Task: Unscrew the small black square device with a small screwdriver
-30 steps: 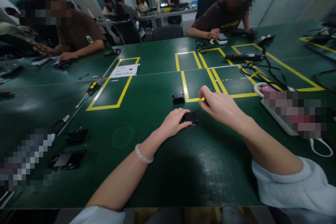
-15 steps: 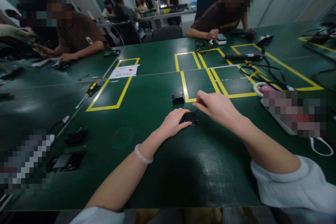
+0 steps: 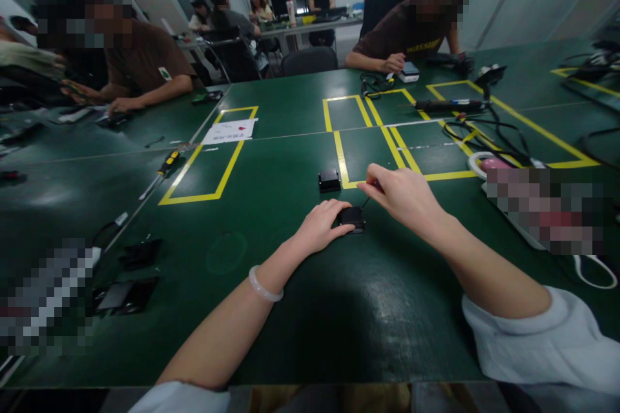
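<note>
My left hand (image 3: 317, 229) pinches a small black block (image 3: 353, 219) between thumb and fingers, keeping it flat on the green table. Curled closed just beyond it, my right hand (image 3: 387, 190) grips a small screwdriver (image 3: 365, 203). Only its thin dark shaft shows clearly, slanting down to the block's far right corner; most of its handle is hidden in my fingers. Whether the tip sits in a screw is too small to tell. A second black block (image 3: 329, 180) of similar look rests a little farther away, touched by neither hand.
Yellow tape (image 3: 345, 158) marks rectangles on the table. At left lie a yellow-black screwdriver (image 3: 169, 162), black parts (image 3: 126, 295) and a white paper (image 3: 229, 131). A black pen-like tool (image 3: 450, 105) with cables lies right. Two people sit opposite.
My right hand has shifted very slightly, and a bit more of the screwdriver's shaft shows. My left hand and the block stay in place.
</note>
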Available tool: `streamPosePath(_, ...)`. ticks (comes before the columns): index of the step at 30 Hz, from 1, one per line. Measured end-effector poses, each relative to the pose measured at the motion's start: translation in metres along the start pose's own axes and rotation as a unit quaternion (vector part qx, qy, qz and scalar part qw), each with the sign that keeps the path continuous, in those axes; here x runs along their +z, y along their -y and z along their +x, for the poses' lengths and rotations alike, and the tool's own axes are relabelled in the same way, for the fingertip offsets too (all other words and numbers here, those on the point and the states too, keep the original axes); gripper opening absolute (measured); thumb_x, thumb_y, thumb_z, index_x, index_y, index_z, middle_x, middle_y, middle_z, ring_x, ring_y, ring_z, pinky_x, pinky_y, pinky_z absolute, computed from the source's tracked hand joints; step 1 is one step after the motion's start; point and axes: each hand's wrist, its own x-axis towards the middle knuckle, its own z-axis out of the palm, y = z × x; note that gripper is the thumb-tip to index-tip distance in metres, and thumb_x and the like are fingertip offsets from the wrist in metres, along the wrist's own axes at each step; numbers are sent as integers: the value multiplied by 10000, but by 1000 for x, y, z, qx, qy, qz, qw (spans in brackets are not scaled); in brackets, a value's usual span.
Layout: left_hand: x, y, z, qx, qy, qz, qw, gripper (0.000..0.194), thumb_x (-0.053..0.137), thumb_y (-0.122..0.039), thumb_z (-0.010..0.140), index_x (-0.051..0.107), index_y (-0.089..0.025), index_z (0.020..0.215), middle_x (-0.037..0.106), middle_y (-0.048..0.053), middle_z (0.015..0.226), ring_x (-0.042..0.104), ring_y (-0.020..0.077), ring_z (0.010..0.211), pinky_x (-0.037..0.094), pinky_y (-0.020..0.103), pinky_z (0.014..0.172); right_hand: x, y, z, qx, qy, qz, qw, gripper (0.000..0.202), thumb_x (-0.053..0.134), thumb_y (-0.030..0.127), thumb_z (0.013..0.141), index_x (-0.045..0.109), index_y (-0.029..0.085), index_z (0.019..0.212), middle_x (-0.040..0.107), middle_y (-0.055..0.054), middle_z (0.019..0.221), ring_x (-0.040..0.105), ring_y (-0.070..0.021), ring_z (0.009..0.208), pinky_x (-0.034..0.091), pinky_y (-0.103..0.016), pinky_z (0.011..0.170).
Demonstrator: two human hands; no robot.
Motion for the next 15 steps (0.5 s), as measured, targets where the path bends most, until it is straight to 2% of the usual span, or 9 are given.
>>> streamPosePath(10, -1, 1, 0, -1, 3, -1, 1000, 369, 558, -439, 894, 526, -211, 1182, 593, 76, 1135, 550, 250, 1045, 449, 387, 901, -6, 4, -2, -14, 48, -2, 999, 253, 331, 346, 954, 492, 198, 1080, 691, -61, 821, 617, -202, 688, 217, -270, 521)
streamPosePath(15, -1, 1, 0, -1, 3, -1, 1000, 370, 557, -440, 893, 527, -214, 1184, 594, 75, 1124, 552, 249, 1041, 448, 389, 903, -6, 2, -2, -30, 39, 24, 998, 223, 362, 313, 928, 459, 202, 1094, 694, -53, 860, 616, -195, 702, 226, -268, 524)
